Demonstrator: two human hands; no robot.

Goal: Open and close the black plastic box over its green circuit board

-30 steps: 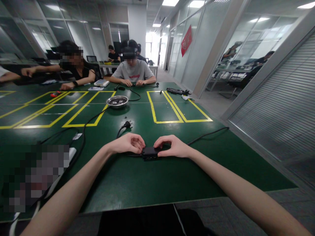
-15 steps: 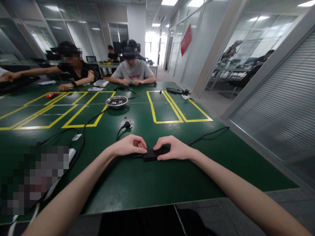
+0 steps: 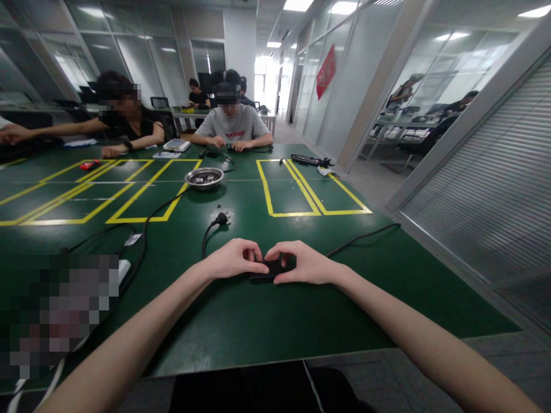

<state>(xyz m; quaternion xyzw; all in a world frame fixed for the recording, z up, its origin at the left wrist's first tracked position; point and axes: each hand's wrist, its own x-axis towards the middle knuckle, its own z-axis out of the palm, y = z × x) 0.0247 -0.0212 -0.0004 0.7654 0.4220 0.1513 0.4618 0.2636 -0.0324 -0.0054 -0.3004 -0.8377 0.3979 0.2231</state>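
A black box-shaped power adapter [image 3: 262, 279] lies flat on the green table in front of me, partly covered by my fingers. My right hand [image 3: 301, 263] grips its right end, thumb along the near edge and fingers curled over the far side. At the left end, my left hand [image 3: 239, 257] has its thumb across the top and its fingers bent behind. Just beyond my left hand lies a black plug [image 3: 222, 218], its prongs pointing right and its cord running back toward that hand. Another black cord [image 3: 365, 236] stretches away on the right.
A metal bowl [image 3: 204, 178] with small metal pieces stands farther off. Yellow tape outlines [image 3: 295, 214] mark the green table [image 3: 336, 321]. A black tripod-like item [image 3: 310, 159] lies at the far edge. Opposite sits a person in a grey shirt [image 3: 232, 123]; another person [image 3: 133, 123] reaches left.
My left hand has slid right, bringing its thumb over the adapter's top. The fingertips of both hands are closer together. My right hand keeps its hold with its fingers slightly shifted.
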